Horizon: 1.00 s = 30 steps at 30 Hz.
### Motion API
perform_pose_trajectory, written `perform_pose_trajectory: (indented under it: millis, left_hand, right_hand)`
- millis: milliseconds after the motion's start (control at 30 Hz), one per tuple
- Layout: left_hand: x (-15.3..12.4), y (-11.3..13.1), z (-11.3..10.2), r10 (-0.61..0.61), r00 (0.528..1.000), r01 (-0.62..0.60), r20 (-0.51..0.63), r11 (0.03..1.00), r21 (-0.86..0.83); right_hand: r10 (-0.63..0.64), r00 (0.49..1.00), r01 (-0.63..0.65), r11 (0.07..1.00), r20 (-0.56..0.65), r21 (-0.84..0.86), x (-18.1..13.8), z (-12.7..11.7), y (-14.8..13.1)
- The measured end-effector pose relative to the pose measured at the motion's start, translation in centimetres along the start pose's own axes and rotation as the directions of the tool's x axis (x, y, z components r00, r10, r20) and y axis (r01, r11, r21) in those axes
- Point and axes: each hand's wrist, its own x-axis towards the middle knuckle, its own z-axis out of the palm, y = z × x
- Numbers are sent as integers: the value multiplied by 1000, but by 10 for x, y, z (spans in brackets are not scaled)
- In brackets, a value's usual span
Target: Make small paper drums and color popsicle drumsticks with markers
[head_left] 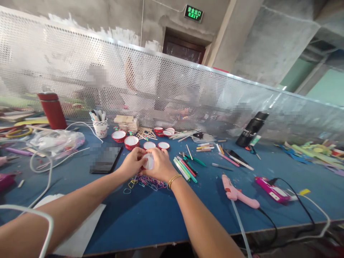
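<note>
Between my two hands is a small white round piece [148, 161], much of it covered by fingers. My left hand [134, 161] pinches its left side with thumb and fingertips. Curled round the right side and top is my right hand [161, 165], with a gold bracelet on the wrist. Just beyond the hands stand several shallow red cups with white insides, among them a left one [131, 142] and a right one [163, 146]. Below the hands, colourful loops [147, 183] lie in a loose heap on the blue table [134, 222].
Markers [186, 168] and green-handled pliers [197, 160] lie right of my hands. Farther right are a pink glue gun [238, 193], a purple power strip [272, 189] and a black bottle [252, 129]. Leftward are a phone [106, 160], white cable [49, 172] and pen cup [100, 129].
</note>
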Motion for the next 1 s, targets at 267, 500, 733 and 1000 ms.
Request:
perform_pose_trajectory:
  millis: [267,500,733,1000]
  left_hand:
    - [-2,-5,3,-3,999,7,33,995,-97]
    - [-4,-5,4,51,995,-38,82,987,-156]
    - [-10,4,9,108,976,-81,186,986,-147]
    - [-14,11,8,49,988,6,149,939,-344]
  right_hand:
    - [40,999,-41,998,-22,-37,1,-4,-5]
    - [104,994,-104,994,26,-17,1,-8,-5]
    - [224,958,-211,973,178,-91,0,-23,-7]
    - [236,965,-248,964,113,99,2,-29,-10]
